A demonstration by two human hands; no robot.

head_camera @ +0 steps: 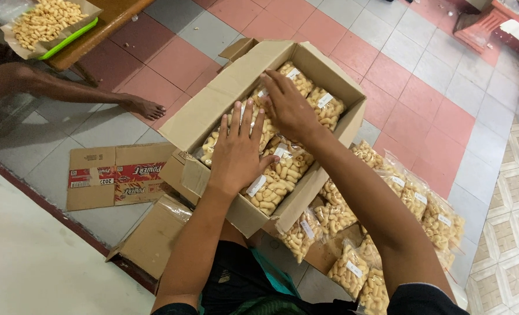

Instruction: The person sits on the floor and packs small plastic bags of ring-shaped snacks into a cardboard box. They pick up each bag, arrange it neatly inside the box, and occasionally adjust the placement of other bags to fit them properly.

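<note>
Both hands lie palm down inside an open cardboard box (212, 111) on the tiled floor (423, 70). The left hand (236, 153) is spread flat, fingers apart, pressing on the clear snack packets (282, 169) that fill the box; it grips nothing. The right hand (288, 108), just beyond and beside the left, is likewise open and flat on the packets, fingers extended toward the box's far wall. Each packet holds pale, curled fried snacks and bears a small white label.

To the right of the right forearm, a loose pile of identical packets (423, 204) rests on the floor, reaching down toward the person's lap. Left of the left hand, a flattened printed carton (116, 175) lies on the tiles, with a second brown box (154, 236) below it. Well beyond the left hand, another person's bare foot (145, 108) rests on the floor, and a green tray of loose snacks (46, 23) sits on a wooden bench (110, 14).
</note>
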